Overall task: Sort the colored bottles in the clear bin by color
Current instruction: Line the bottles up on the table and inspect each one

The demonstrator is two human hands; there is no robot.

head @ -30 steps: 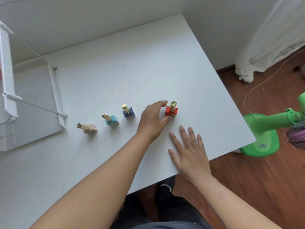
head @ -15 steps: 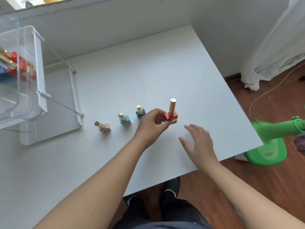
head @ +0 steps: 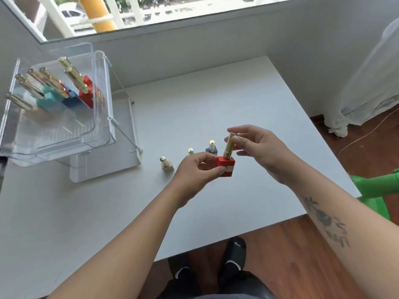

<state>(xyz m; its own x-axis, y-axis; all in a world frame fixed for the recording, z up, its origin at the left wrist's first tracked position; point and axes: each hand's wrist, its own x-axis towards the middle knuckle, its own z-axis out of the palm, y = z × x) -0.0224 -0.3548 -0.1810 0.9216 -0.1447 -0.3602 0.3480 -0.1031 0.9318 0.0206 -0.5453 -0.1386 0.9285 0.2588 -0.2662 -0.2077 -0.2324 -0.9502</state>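
My left hand pinches the square base of a red bottle with a tall gold cap, held above the white table. My right hand pinches that gold cap near its top. Behind the hands, a beige bottle, a teal bottle and a blue bottle stand in a row on the table; my left hand partly hides the teal one. The clear bin at the left holds several more bottles in red, blue, teal and pale colours.
The bin sits raised on a clear stand at the table's left. A wall and window run behind the table. To the right lie wooden floor, a white curtain and a green fan base. The table's near edge is by my feet.
My left hand lifted the red bottle off the table. My right hand rose from the tabletop and took hold of the gold cap. The view tilted up, bringing the bin fully in.
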